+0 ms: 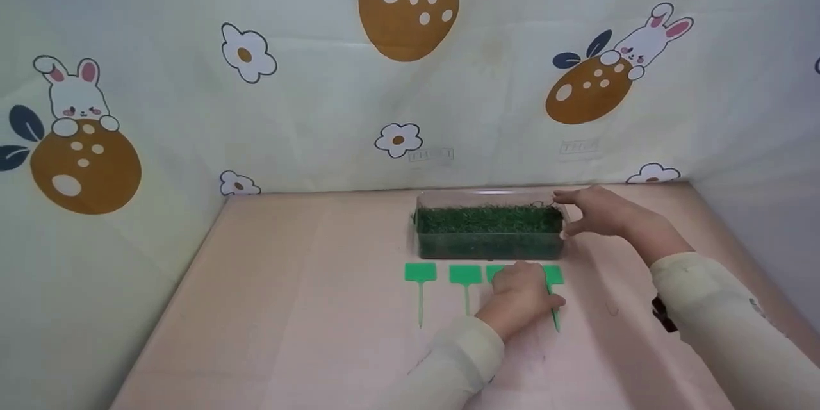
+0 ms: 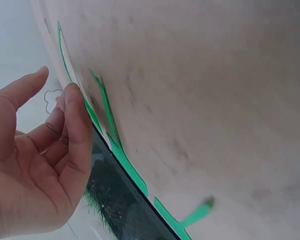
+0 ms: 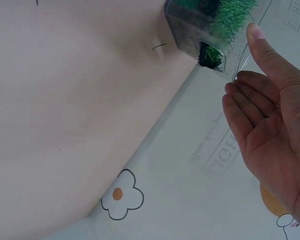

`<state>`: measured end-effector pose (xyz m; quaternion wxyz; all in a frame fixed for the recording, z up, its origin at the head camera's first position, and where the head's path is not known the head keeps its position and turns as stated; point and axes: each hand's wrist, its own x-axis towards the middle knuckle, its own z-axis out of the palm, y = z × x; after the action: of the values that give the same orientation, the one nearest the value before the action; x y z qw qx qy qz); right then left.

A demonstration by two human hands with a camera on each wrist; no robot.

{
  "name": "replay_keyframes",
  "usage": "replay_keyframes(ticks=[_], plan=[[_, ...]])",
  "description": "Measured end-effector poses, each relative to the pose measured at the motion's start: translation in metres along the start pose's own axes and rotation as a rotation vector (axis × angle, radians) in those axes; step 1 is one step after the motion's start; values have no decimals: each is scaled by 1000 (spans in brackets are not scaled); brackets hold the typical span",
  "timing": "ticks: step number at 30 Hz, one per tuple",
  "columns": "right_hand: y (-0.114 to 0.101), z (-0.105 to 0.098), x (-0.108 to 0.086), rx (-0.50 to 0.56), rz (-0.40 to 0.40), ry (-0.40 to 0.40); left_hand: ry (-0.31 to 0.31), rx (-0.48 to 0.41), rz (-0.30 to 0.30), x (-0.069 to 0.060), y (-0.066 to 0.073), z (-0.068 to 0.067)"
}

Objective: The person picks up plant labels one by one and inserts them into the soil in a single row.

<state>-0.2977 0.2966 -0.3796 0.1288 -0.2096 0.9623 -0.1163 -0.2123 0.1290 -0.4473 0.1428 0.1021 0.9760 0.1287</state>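
A clear plastic box (image 1: 426, 247) filled with artificial green grass (image 1: 487, 219) stands near the back of the table. In the head view my right hand (image 1: 602, 211) is at its right end, thumb toward the front and fingers toward the back. The right wrist view shows those fingers only slightly bent by the box corner. Several green plant labels lie in a row before the box, among them a left one (image 1: 420, 272) and a right one (image 1: 555, 274). Over the right-hand labels is my left hand (image 1: 520, 291), partly hiding them. Its thumb and fingertips stand apart, with nothing visible between them.
The pale pink tabletop (image 1: 307, 320) meets a cloth wall (image 1: 307, 128) printed with rabbits and flowers just behind the box. Similar cloth rises along both sides. A small dark strand (image 3: 160, 46) lies on the table beside the box.
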Motion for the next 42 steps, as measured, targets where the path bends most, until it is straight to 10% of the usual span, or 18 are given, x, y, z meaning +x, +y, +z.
replay_keyframes(ticks=[12, 26, 42], plan=[[0, 1, -1, 18, -13, 12, -40, 101, -36, 3, 9, 5], [0, 0, -1, 33, -5, -7, -114, -649, 168, -6, -28, -12], [3, 0, -2, 25, -7, 1, -146, -863, 174, -4, -44, -16]])
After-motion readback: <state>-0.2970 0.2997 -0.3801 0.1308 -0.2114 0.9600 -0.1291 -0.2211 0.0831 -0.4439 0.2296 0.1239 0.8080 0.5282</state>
